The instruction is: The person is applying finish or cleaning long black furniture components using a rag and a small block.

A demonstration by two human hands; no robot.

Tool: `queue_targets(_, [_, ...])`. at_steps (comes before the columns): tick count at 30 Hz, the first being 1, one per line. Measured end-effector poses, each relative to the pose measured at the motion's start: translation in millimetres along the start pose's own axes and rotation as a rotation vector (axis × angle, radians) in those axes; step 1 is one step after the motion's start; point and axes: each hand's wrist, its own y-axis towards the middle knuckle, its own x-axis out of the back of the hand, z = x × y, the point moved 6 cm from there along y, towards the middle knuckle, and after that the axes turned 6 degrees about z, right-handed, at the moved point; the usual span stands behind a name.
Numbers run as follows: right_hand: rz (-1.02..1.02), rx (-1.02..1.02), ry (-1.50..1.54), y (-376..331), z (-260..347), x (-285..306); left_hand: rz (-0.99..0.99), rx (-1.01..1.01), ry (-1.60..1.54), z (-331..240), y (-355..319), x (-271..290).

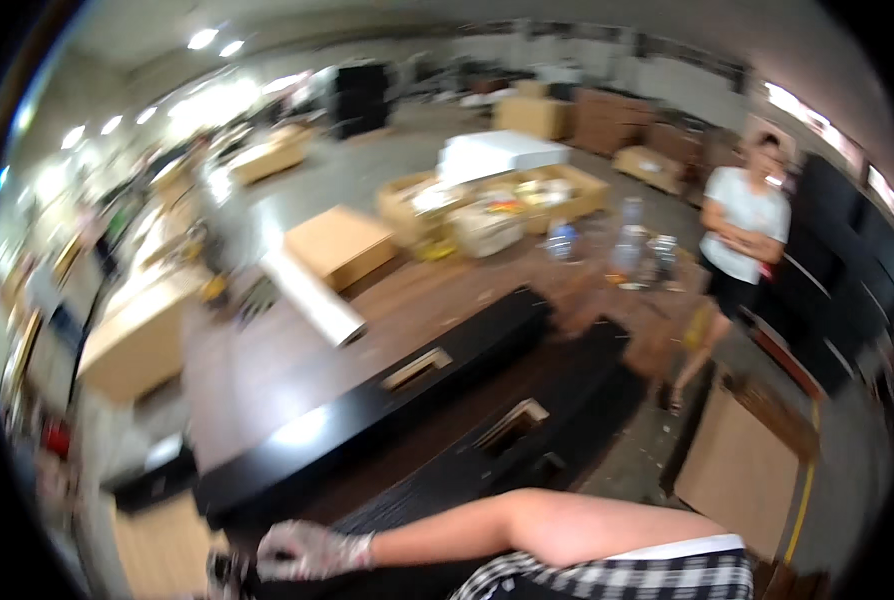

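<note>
My right hand (312, 551), in a patterned light work glove, reaches across from the right over the near end of the black boards. Its fingers are curled, and what they hold, if anything, is blurred. Next to it at the lower edge is a small, partly cut-off glove-like shape, perhaps my left hand (229, 575); its fingers cannot be made out. A long glossy black panel (367, 410) with a rectangular cutout lies diagonally on the brown table (237, 370). Beside it, closer to me, lies a second black panel (457, 470) with a similar cutout.
A white roll or long strip (312, 300) and a cardboard box (340, 245) lie on the table. Farther back are open cartons (577, 190) and clear plastic bottles (627, 245). A person (747, 220) stands at the right, near flat cardboard (737, 455) and stacked dark panels (827, 260).
</note>
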Motion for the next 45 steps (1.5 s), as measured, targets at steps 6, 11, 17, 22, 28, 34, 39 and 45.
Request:
queue_targets(6, [-0.160,0.119,0.125,-3,7,1,0.136,-0.030,-0.035,24,9,27])
queue_targets(11, [-0.138,0.132,0.155,-4,1,0,0.300,-0.200,-0.145,19,8,6])
queue_targets(17, [-0.098,0.076,0.166,-5,-4,-2,0.282,-0.168,-0.114,-6,0,-74])
queue_targets(22, [-0.089,0.067,0.175,-3,-8,-6,0.296,-0.158,-0.122,-23,-12,-129])
queue_targets(28, [-0.066,0.040,0.165,-3,-14,-7,0.333,-0.151,-0.133,-27,-19,-159])
queue_targets(34, [-0.047,0.048,0.169,-2,-14,-9,0.350,-0.154,-0.146,-25,-25,-169])
queue_targets(39, [-0.062,-0.002,0.208,-3,-15,-9,0.340,-0.151,-0.168,-22,-29,-168])
queue_targets(45, [-0.069,-0.001,0.238,-5,-10,-5,0.318,-0.144,-0.192,-18,-30,-163])
